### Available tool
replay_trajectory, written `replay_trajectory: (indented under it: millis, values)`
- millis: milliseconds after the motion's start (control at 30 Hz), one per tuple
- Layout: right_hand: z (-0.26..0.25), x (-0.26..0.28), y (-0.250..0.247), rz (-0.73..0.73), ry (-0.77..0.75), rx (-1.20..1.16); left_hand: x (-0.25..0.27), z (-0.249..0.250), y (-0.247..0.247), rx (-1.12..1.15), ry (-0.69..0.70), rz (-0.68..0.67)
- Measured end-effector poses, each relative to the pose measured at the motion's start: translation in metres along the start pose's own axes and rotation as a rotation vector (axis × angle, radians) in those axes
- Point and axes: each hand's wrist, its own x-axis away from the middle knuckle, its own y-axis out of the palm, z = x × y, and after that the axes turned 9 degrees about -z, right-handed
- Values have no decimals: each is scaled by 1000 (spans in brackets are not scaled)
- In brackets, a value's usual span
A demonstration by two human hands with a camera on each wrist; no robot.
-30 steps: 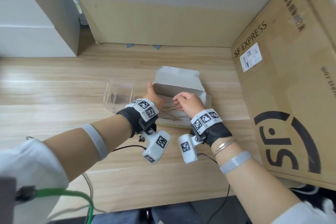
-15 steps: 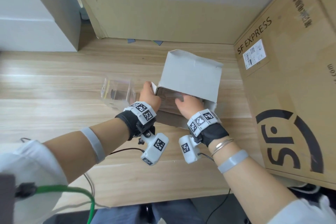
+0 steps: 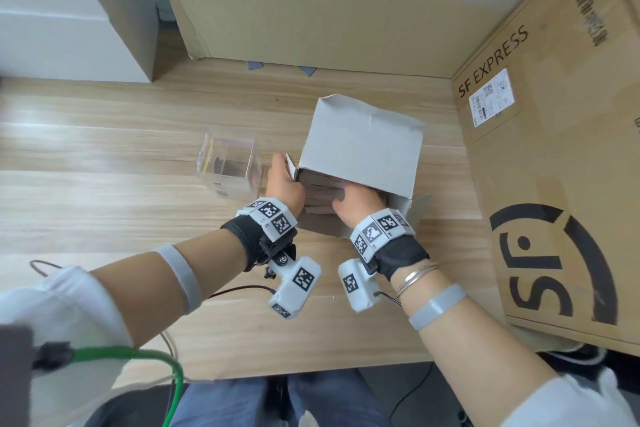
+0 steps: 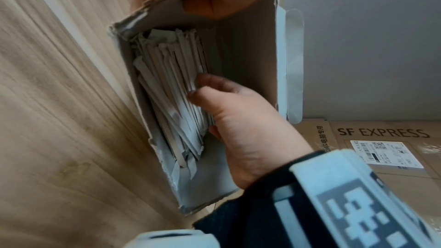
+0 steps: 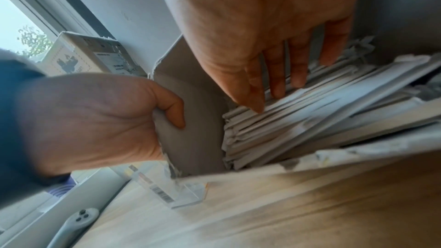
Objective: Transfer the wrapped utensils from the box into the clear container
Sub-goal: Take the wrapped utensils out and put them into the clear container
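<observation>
Both hands work at the box (image 3: 363,146): the left hand (image 3: 284,184) pinches its side flap, while the right hand (image 3: 356,199), fingers straight, rests on the wrapped utensils (image 4: 171,90) inside, apparently gripping none yet. Best to gather a slim bundle and draw it out lengthwise, clear of the torn rim. Left of the box, just beside it, the clear container (image 3: 230,166) stands with open tabletop (image 3: 104,156) around it.

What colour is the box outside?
Light grey-white box, best in the head view.
</observation>
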Motion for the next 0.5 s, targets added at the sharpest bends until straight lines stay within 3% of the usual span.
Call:
replay_trajectory:
  millis: [200,500]
  values:
    - [1,1,7,-122,-25,112,7,1,-1,38,-23,31]
    - [-3,-3,12,-147,-75,180,8,-4,2,53,-3,75]
